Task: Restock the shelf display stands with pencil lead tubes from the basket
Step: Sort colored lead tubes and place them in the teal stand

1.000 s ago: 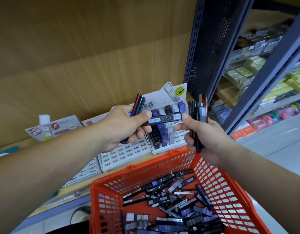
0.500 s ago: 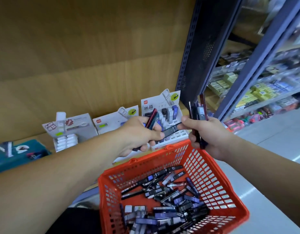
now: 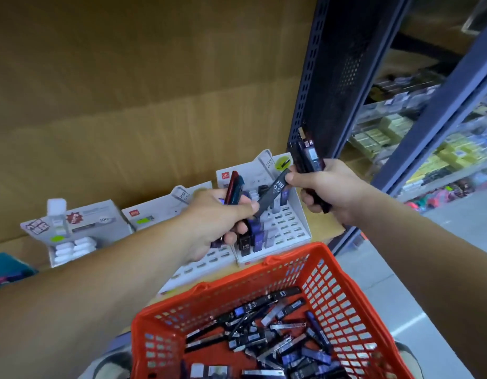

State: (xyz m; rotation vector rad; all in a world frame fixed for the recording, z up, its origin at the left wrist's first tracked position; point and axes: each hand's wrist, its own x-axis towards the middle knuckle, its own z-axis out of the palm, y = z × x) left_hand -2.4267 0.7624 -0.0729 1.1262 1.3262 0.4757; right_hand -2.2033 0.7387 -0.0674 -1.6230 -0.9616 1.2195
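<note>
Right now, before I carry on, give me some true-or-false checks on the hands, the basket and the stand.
1. The left hand and right hand both pinch one black tube. True.
2. The basket is empty. False: many loose tubes lie in it.
3. The right hand also grips a bundle of tubes. True.
4. Every slot in the stand is filled. False: many slots on its right side are bare.
</note>
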